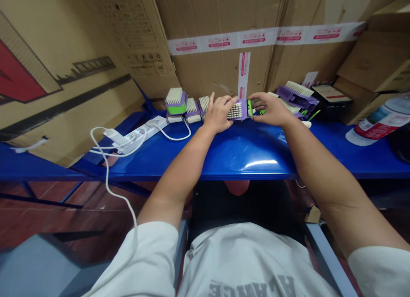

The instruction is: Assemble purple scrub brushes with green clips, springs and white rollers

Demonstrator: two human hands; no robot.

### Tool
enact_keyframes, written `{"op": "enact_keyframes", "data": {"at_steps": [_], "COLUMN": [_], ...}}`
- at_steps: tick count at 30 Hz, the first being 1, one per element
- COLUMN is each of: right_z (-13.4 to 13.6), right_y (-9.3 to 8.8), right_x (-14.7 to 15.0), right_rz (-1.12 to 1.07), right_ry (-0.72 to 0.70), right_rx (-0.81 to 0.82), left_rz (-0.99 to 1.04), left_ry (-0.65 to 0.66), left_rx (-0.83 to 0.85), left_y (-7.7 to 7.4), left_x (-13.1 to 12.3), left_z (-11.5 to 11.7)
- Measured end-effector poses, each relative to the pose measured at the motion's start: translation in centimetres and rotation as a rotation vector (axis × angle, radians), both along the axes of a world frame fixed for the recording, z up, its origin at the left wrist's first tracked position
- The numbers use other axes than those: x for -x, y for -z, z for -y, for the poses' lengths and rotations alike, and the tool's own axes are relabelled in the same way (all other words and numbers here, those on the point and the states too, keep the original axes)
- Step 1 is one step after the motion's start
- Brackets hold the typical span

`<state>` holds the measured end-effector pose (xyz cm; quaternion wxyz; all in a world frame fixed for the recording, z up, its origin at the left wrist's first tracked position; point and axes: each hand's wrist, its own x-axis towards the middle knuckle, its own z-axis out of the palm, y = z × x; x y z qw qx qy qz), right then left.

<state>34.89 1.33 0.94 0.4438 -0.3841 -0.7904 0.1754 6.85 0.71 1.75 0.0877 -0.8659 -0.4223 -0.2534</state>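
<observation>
Left hand: gripped the purple bristle brush.
Right hand: curved around its green end; grip unclear.
Brush: was at the blue table's far middle.
Power strip: lay left.

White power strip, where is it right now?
In the head view, the white power strip lies on the left part of the blue table, just left of the purple-and-green bristled piece and well left of the left hand.
</observation>
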Motion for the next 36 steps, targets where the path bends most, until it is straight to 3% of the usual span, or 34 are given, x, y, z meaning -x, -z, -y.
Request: {"op": "enact_keyframes", "data": {"at_steps": [22, 36], "right_z": [0.3, -0.4], "right_y": [-0.5, 0.4], "right_x": [-0.1, 0.7], "right_rz": [0.049, -0.142], "right_ry": [-0.044, -0.055], "right_rx": [-0.015, 0.099], "left_rz": [0.005, -0.006], "left_ry": [0.006, 0.006], "left_rx": [0.03, 0.03], "left_y": [0.0, 0.0], "left_x": [0.0, 0.0], "left_z": [0.1, 0.1]}}
